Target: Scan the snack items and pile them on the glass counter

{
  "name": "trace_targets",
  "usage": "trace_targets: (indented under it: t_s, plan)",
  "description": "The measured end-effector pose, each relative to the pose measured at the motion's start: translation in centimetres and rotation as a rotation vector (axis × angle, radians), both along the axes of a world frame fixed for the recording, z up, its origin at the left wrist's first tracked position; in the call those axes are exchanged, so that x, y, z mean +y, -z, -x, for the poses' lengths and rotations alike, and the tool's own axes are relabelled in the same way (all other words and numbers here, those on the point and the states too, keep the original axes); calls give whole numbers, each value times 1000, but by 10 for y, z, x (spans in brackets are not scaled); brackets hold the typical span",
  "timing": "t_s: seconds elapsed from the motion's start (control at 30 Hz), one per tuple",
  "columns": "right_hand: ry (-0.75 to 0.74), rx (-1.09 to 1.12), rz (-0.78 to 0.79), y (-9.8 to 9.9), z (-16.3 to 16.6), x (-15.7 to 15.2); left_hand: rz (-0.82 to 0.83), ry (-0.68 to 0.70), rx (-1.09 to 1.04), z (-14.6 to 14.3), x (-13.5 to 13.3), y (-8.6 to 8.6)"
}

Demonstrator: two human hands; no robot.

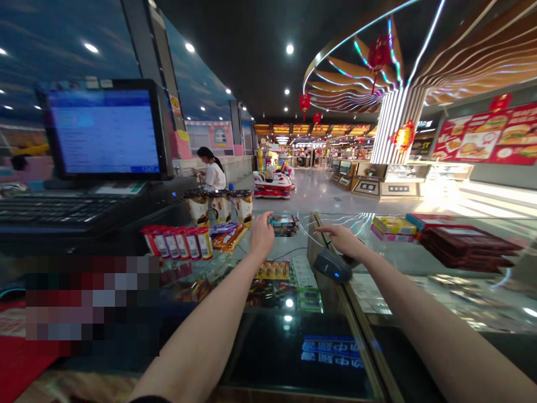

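Note:
My left hand is closed at the left end of a small stack of blue, shiny snack packets on the glass counter. Its fingertips touch the packets, and the hand partly hides its own fingers. My right hand is open and holds nothing, its index finger stretched out to the left, apart from the stack. Just below this hand, a dark handheld barcode scanner with a blue light lies on the metal seam of the counter.
Left of the packets stand lidded cups, a row of red-capped tubes and wrapped bars. A monitor and keyboard are further left. Brown packs and a yellow box lie right. A person is beyond the counter.

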State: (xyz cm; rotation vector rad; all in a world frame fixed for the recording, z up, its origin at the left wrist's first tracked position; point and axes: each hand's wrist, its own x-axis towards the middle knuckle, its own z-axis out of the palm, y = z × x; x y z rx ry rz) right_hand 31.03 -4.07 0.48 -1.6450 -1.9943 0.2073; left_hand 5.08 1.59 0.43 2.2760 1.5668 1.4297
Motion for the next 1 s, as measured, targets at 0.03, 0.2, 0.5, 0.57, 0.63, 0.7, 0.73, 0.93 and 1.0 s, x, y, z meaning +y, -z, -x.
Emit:
trace_targets:
  t_s: [0.03,0.2,0.5,0.57,0.63,0.7,0.73,0.93,1.0]
  plan:
    - [-10,-2,-3,1,-1,1,-13,-37,47,4,0,1]
    - [-35,1,-10,7,-7,0,80,-147,237,14,6,14]
    - [7,19,-19,7,-6,-7,65,-109,272,21,11,22]
    - [14,26,-8,7,-4,-8,53,-85,241,20,9,19]
    - [7,37,1,8,-3,-6,56,-55,215,18,5,16]
    - [-15,55,8,9,-2,-1,68,-30,200,16,2,14]
    - [-32,68,13,10,-2,3,75,-23,196,15,0,13]
    - [-143,21,74,-4,15,37,97,-10,183,16,-1,11]
    - [-185,-2,66,-10,24,46,105,-14,178,16,0,11]
